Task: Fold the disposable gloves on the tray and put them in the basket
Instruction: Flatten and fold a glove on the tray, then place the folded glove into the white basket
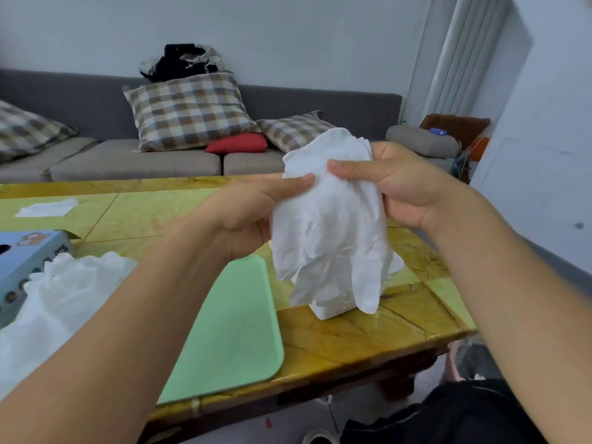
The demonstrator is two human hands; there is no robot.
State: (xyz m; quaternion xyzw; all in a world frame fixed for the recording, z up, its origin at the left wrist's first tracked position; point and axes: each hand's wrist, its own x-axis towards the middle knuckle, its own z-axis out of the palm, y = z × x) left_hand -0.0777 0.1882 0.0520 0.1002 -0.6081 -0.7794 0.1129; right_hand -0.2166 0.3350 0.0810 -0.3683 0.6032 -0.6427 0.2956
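Both hands are raised above the counter [352, 341] and grip one white disposable glove [330, 225] between them. Left hand [253, 213] pinches its upper left edge under the thumb; right hand [400, 184] pinches the upper right edge. Glove fingers hang downward, in front of a white basket [326, 310]. Green tray [237, 322] lies below the left forearm, with a heap of further gloves [57, 302] at its left.

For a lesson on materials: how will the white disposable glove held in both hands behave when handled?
The disposable glove is probably floppy: its fingers hang limp below the left hand and right hand. Likely very light, since thumb pinches hold it. Its creases suggest it crumples easily.
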